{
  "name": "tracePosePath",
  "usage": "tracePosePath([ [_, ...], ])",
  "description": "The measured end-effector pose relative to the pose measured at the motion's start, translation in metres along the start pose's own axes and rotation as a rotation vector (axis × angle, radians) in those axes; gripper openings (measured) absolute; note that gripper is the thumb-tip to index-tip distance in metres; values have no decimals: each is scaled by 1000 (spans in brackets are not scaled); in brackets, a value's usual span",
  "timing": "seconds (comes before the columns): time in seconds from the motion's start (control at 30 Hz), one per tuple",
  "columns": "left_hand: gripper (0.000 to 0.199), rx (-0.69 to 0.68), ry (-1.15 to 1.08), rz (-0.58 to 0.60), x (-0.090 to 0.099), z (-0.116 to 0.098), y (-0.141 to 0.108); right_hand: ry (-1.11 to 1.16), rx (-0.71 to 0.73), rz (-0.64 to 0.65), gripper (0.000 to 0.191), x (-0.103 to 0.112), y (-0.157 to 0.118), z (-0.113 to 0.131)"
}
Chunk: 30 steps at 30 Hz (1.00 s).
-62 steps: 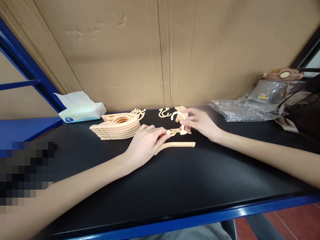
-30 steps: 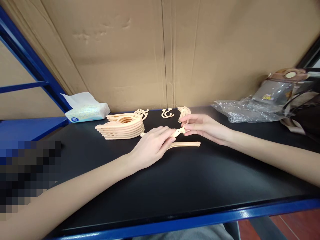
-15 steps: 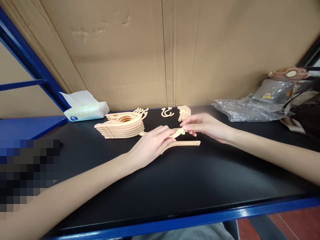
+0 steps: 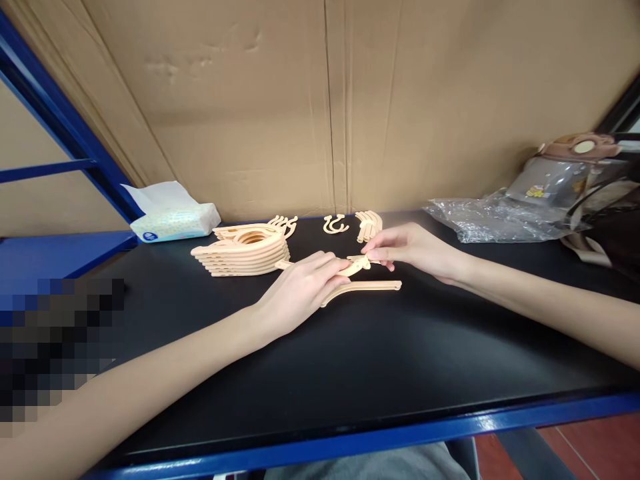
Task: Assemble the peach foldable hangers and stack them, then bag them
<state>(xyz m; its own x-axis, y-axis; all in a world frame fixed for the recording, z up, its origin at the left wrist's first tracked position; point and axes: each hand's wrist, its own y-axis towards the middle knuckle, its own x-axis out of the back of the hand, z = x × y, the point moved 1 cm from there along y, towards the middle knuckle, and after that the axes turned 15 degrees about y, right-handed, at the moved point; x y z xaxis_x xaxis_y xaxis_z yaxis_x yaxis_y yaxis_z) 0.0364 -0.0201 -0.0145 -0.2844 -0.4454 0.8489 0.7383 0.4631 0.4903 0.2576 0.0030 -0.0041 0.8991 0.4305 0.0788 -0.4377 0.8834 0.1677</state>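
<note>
Near the middle of the black table, my left hand (image 4: 305, 287) is closed on a cream plastic piece (image 4: 356, 267) that sticks out past its fingertips. The thumb and forefinger of my right hand (image 4: 407, 250) pinch the far end of the same piece. Just below lies a curved cream hanger arm (image 4: 373, 286), its left end by my left thumb. To the left is a stack of cream hangers (image 4: 245, 253). Behind my hands are loose cream hooks (image 4: 336, 225) and a small bundle of curved cream parts (image 4: 369, 225).
A tissue pack (image 4: 175, 223) stands at the back left. Crumpled clear plastic (image 4: 490, 219), a clear bottle with a brown lid (image 4: 550, 177) and a dark bag (image 4: 613, 213) are at the right. A cardboard wall (image 4: 250, 100) rises behind the table (image 4: 350, 373).
My hands and the piece between them have hardly moved. The whole view has shifted very slightly.
</note>
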Motion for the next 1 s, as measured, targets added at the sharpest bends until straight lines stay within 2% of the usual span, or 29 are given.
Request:
tracePosePath([
  [0.37, 27, -37, 99, -49, 1, -2, 0, -95, 19, 20, 26, 0, 0, 1],
  [0.8, 27, 6, 89, 24, 0, -3, 0, -181, 68, 66, 21, -3, -1, 5],
  [1.0, 36, 146, -46, 67, -2, -3, -1, -225, 101, 79, 20, -6, -2, 8],
])
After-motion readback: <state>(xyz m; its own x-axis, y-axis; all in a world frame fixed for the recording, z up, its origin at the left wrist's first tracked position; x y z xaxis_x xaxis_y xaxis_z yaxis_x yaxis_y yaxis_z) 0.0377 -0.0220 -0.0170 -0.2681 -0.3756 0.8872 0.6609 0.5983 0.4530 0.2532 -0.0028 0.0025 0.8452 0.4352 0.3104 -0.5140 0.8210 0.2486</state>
